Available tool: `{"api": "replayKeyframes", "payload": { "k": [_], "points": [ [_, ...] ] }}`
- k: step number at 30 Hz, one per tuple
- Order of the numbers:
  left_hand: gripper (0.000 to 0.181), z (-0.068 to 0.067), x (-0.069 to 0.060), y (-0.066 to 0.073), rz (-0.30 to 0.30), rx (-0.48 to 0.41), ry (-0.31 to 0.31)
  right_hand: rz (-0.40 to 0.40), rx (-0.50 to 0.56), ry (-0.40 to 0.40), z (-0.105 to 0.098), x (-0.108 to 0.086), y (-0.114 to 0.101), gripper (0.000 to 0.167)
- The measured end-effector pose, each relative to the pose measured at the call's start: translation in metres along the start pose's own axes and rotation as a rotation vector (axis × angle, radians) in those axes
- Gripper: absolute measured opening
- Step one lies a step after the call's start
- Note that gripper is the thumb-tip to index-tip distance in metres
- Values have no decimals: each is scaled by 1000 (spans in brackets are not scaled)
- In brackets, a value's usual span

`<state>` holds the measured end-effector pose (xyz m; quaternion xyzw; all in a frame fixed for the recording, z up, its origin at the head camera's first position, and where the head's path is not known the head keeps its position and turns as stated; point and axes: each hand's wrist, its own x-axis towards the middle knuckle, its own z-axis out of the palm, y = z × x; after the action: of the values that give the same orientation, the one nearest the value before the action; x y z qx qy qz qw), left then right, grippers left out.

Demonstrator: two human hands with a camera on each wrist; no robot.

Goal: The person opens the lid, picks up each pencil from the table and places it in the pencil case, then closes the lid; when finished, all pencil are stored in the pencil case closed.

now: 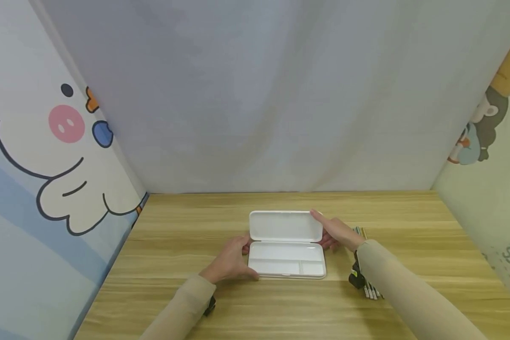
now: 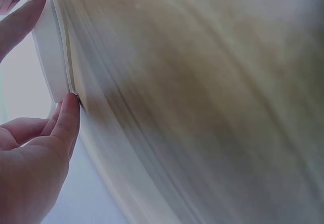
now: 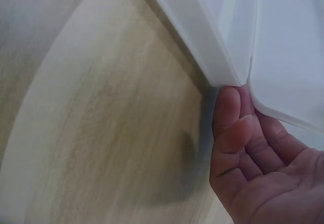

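A white case (image 1: 276, 267) lies open on the wooden table, its lid (image 1: 285, 226) folded back on the far side and its near half divided into compartments. My left hand (image 1: 231, 262) grips the left end, thumb at the near corner and fingers by the hinge. In the left wrist view that hand (image 2: 33, 168) holds the case edge (image 2: 53, 52). At the right end, one digit of my right hand (image 1: 337, 233) touches the lid's far corner. The right wrist view shows its other fingers (image 3: 228, 107) against the case (image 3: 217, 42) beside the hinge.
Several thin pencil-like sticks (image 1: 370, 290) lie on the table (image 1: 416, 245) to the right, partly hidden under my right forearm. A pale curtain (image 1: 280, 104) hangs behind the table, with cartoon-printed coverings (image 1: 21, 189) at the sides.
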<state>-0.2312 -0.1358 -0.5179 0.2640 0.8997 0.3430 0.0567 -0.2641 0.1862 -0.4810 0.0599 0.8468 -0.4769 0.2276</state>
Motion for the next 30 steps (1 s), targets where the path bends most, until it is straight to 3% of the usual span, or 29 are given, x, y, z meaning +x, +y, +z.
{"api": "replayKeyframes", "payload": {
  "k": [8, 19, 30],
  "points": [
    [85, 1, -6, -3, 42, -32, 22, -1, 6, 19, 5, -6, 2, 91],
    [86, -1, -13, -3, 91, 30, 29, 6, -5, 45, 9, -21, -4, 88],
    [79, -5, -19, 1, 84, 16, 28, 3, -18, 68, 14, -30, -6, 87]
  ]
}}
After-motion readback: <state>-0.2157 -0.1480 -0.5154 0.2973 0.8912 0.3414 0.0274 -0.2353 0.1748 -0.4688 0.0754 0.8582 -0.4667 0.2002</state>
